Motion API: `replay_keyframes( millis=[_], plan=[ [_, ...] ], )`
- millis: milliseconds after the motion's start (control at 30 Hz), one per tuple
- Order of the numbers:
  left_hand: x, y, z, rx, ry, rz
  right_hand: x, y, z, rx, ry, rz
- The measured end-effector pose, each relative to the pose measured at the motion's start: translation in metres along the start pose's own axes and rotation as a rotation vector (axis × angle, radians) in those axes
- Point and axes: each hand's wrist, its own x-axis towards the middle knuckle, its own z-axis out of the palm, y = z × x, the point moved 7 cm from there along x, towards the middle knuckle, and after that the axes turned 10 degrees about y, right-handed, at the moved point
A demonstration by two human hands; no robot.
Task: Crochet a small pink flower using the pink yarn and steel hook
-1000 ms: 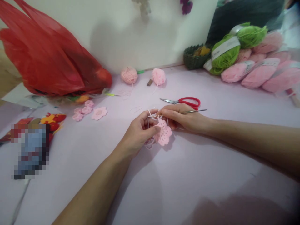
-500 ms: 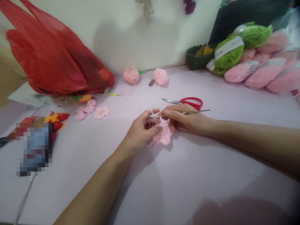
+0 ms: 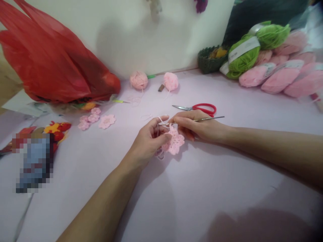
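Observation:
Between thumb and fingers, my left hand (image 3: 151, 137) pinches a pink crocheted flower (image 3: 176, 142), and pale pink yarn (image 3: 161, 120) loops over its raised index finger. My right hand (image 3: 195, 124) grips a thin metal crochet hook (image 3: 210, 118) like a pencil. The hook's tip reaches left to the yarn at the flower's top edge; the exact stitch is too small to make out. Just behind my right hand lie red-handled scissors (image 3: 205, 108), blades pointing left. More loose yarn hangs below my left hand.
Two pink yarn balls (image 3: 138, 80) sit near the wall. Finished pink flowers (image 3: 107, 121) lie to the left, by a yellow-handled hook (image 3: 118, 101) and a red plastic bag (image 3: 58, 67). Green skeins (image 3: 243, 55), pink skeins (image 3: 282, 77) and a dark green basket (image 3: 210, 60) stand at the back right.
The whole view has shifted slightly, so things appear a little further left. The right fingers have moved slightly off the flower's right side, leaving more of its petals visible. Both grips stay the same.

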Motion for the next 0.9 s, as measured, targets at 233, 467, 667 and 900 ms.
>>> replay_keyframes(
  millis=[233,467,667,900],
  plan=[
    [-0.0004,0.0002,0.0001,0.015,0.008,-0.007,0.0011,0.0010,-0.0010,-0.042,0.002,-0.008],
    [0.0004,0.0013,0.0000,0.038,0.001,-0.001,0.0002,0.0013,-0.0009,-0.034,0.010,0.010],
    [0.0006,0.0005,-0.0004,0.007,0.014,0.005,0.0010,0.0038,-0.0010,-0.037,0.010,0.027],
    [0.0012,-0.0005,-0.0005,-0.007,-0.001,-0.003,0.0011,0.0016,0.0000,0.015,-0.003,-0.012]
  ],
)
